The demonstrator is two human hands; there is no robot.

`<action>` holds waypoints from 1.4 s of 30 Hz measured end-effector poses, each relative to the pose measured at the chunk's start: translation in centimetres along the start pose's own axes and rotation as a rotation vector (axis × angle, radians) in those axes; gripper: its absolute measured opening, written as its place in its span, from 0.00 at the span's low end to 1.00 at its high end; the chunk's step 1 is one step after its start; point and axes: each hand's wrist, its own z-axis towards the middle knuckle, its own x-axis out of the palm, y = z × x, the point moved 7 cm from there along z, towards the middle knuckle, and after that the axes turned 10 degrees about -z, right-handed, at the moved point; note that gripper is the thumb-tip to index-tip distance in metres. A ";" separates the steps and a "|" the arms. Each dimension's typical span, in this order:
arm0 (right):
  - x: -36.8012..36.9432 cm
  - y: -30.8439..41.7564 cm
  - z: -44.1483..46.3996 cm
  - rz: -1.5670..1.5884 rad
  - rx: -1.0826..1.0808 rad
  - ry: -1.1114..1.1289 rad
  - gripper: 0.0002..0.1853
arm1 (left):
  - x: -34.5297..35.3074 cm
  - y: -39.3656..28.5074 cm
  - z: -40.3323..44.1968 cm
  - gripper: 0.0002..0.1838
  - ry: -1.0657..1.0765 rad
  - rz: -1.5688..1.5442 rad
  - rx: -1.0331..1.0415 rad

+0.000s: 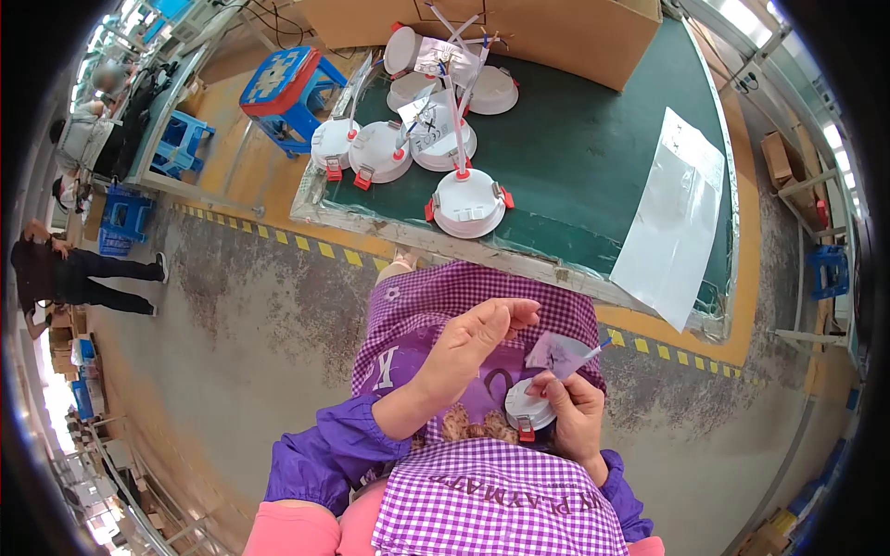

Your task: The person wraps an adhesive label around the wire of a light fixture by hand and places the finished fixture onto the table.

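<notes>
My right hand (577, 417) grips a small white round downlight (528, 405) at lap height, its fingers closed on the rim. A red spring clip (526, 432) shows on the lamp's lower side. A printed label (556, 354) and a short wire (598, 347) stick up from it. To the left, my left hand (475, 341) is raised over the apron with its fingers stretched out and nothing in them. Ahead on the green-topped table, the nearest downlight (468, 202) lies with red clips at its sides; several more downlights (381, 150) with wires and labels sit behind it.
A cardboard box (556, 37) stands at the table's far side. On the right of the green table (575, 139) lies a white plastic bag (672, 222). A blue and red stool (289, 88) stands left of the table. Another person (79, 273) is at far left.
</notes>
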 end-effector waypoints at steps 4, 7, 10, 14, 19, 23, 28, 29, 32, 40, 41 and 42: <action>-0.7 -0.4 0.5 0.172 -0.004 0.016 0.14 | 1.5 -0.6 -0.5 0.17 -0.001 0.074 0.026; -1.4 -0.9 0.6 0.386 -0.018 0.129 0.12 | 3.4 -0.6 -1.0 0.15 0.033 0.287 0.141; -1.0 -1.7 0.3 0.602 0.050 0.188 0.11 | 6.9 -2.7 -1.4 0.17 0.143 0.521 0.367; -0.5 0.4 -0.8 0.467 0.037 0.157 0.14 | 9.2 -2.8 -1.9 0.15 0.218 0.570 0.510; 0.1 2.0 -1.2 0.374 0.131 -0.062 0.18 | 10.2 -2.3 -2.0 0.14 0.233 0.622 0.561; 0.0 0.5 -1.1 0.452 0.041 -0.052 0.17 | 10.2 -2.4 -2.0 0.12 0.236 0.644 0.585; 0.4 1.0 -1.1 0.473 0.104 -0.023 0.14 | 9.8 -2.1 -1.8 0.11 0.221 0.626 0.551; 0.4 0.9 -1.0 0.480 0.129 0.004 0.14 | 9.7 -2.0 -1.7 0.12 0.222 0.625 0.540; -0.2 -0.1 -0.3 0.471 0.198 0.051 0.11 | 9.4 -2.2 -1.5 0.15 0.209 0.613 0.494; -1.3 0.8 0.5 0.033 0.092 -0.117 0.09 | 4.8 -1.5 -0.7 0.21 0.032 0.327 0.138; -1.4 1.2 0.5 -0.029 0.071 -0.129 0.09 | 3.9 -1.0 -0.5 0.21 -0.013 0.245 0.067; -1.2 1.5 0.6 -0.050 0.076 -0.126 0.09 | 3.2 -1.2 -0.4 0.16 -0.046 0.278 0.093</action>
